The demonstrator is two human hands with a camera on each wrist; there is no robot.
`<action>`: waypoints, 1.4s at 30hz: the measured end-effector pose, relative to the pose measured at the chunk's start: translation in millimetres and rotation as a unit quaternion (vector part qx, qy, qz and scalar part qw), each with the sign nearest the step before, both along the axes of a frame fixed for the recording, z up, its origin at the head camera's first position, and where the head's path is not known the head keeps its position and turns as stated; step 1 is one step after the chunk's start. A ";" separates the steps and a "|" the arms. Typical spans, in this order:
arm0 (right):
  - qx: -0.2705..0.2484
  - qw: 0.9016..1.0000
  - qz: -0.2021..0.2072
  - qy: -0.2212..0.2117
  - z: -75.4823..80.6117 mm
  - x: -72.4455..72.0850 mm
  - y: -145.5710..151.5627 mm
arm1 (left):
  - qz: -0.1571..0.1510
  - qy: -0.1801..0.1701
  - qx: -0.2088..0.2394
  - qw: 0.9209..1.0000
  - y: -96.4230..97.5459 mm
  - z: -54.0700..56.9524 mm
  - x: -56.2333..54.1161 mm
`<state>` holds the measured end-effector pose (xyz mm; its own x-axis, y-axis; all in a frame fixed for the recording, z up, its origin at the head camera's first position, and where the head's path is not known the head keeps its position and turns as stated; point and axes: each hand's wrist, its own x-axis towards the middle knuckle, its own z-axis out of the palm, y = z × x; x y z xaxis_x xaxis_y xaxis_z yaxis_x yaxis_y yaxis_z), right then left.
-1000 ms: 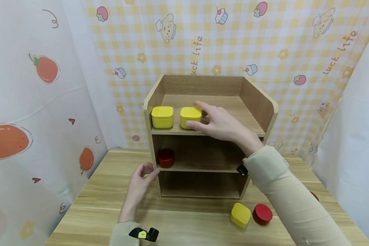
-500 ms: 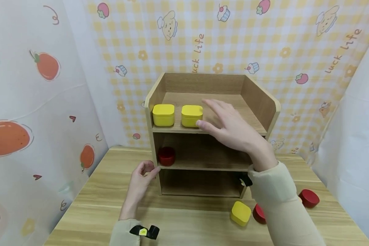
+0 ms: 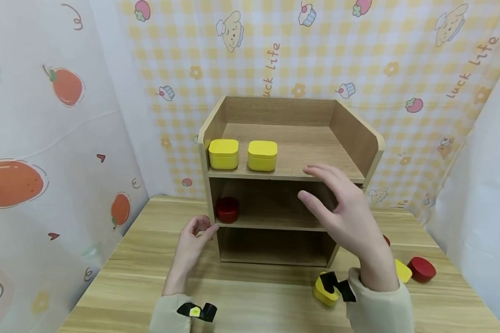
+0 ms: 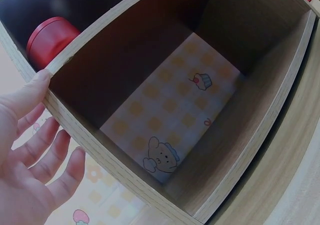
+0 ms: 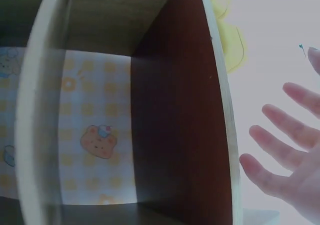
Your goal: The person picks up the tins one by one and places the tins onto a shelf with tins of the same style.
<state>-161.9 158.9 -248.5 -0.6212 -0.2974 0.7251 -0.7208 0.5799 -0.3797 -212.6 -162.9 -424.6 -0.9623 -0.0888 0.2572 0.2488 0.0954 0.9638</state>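
My left hand (image 3: 190,243) rests at the left side of a small wooden shelf (image 3: 274,176). In the left wrist view its thumb touches the front edge of the side panel, with the other fingers loosely bent along the outside. Two yellow boxes with rounded corners, a left one (image 3: 223,155) and a right one (image 3: 262,156), stand on the top level. A red round box (image 3: 227,210) sits at the left of the middle level. My right hand (image 3: 349,212) hovers before the shelf's right part, fingers spread, holding nothing.
Right of the shelf, on the wooden table (image 3: 250,305), lie a yellow box (image 3: 322,294) partly behind the right wrist strap, another yellow box (image 3: 403,271) and a red round box (image 3: 422,269). A further red piece (image 3: 386,240) is mostly hidden by the right arm. Patterned cloth hangs behind.
My right hand has let go of the right yellow box on the top level and drawn back right and down. That box stays in place. The left hand keeps its spot.
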 end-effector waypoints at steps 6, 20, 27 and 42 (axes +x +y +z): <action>-0.045 0.999 0.006 0.017 -23.7 13.8 9.2 | -0.002 -0.001 0.006 1.000 -0.6 0.9 -0.1; -0.075 0.983 -0.106 -0.128 -99.6 23.5 39.0 | 0.002 0.012 -0.004 1.000 -2.6 -1.0 -1.0; -0.054 0.970 -0.149 -0.183 -129.7 27.9 51.5 | 0.004 0.006 -0.008 1.000 -3.5 -0.8 -1.8; -0.044 0.940 -0.141 -0.308 -183.9 38.4 63.1 | 0.001 -0.003 -0.004 1.000 -0.1 -0.2 -0.9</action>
